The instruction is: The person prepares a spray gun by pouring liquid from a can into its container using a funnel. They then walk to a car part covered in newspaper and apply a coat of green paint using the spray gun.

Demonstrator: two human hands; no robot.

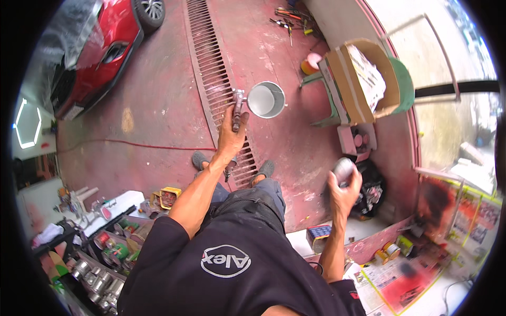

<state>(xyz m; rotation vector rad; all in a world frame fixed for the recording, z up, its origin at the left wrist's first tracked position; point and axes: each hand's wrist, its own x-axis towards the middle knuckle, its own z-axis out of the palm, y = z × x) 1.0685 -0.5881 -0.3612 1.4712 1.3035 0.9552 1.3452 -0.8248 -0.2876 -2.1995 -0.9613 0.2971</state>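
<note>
My left hand [232, 131] grips a metal spray gun [238, 105], held out over the slotted floor drain. A round silver cup [266, 99] sits at the gun's right side, open at the top, with a pale grey inside. Below that hand an air hose coupling [229, 169] hangs near my left forearm. At the lower right my right hand [345, 192] is closed round a rounded silver object [342, 171], blurred, which looks like a lid or small can.
A red car [108, 47] under plastic stands upper left. Tools [292, 23] lie by the wall. At right are a cardboard box [337, 92] on a green stool and a black bag [371, 203]. Cans [110, 247] crowd the lower-left bench. A red hose [132, 142] crosses the floor.
</note>
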